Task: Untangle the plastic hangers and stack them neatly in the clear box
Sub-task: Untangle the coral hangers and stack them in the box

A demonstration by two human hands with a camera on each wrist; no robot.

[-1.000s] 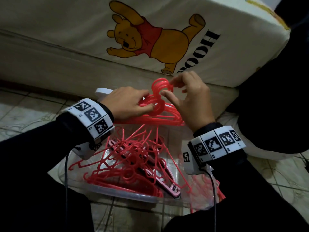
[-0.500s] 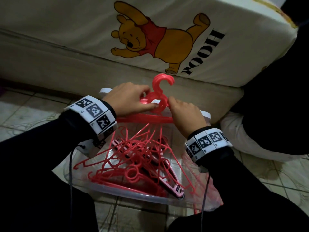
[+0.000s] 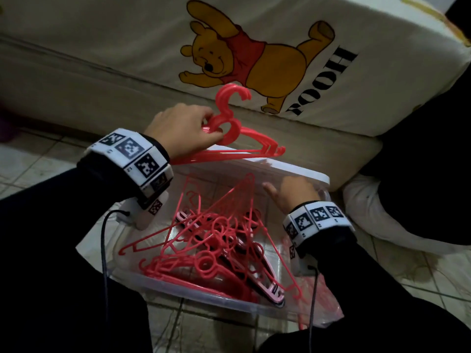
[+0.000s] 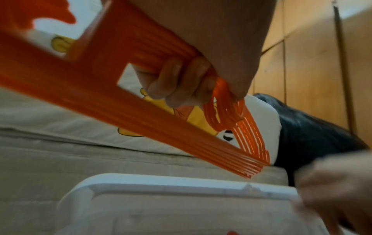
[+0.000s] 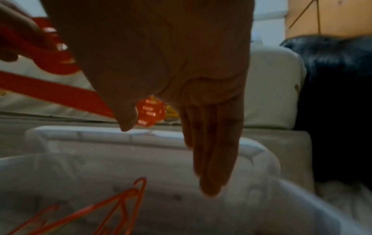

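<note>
With fingers curled round the necks just under the hooks, left hand [image 3: 182,128] grips a tidy bundle of red hangers [image 3: 239,138], lifted above the far rim of the clear box [image 3: 193,298]. Seen from the left wrist: fingers [image 4: 177,82] wrapped over the stacked bars, thumb pressed on the other side, hangers lying flush against one another, lower bars running in one thick band down toward the box edge. Hooks all turned the same way, standing up in front of the mattress.

Right hand [image 3: 290,193] empty, fingers [image 5: 211,151] straight and close together, pointing down over the far right corner of the box; holding nothing, near the wall but contact with it not clear.

Inside the box: a tangled heap of red hangers [image 3: 204,245], hooks and bars crossing at all angles, a few propped up on end, and at least one pale pink hanger [image 3: 265,284] low in the pile toward the near right side. White lid [image 3: 293,171] propped behind the box, against the base of the bed.

Behind that: mattress [image 3: 102,34] in a cream sheet with a yellow bear print [image 3: 254,62]. Dark fabric [image 3: 433,161] piled to the right, tiled floor [image 3: 30,161] beneath. Tagged bands on both wrists, cables trailing.
</note>
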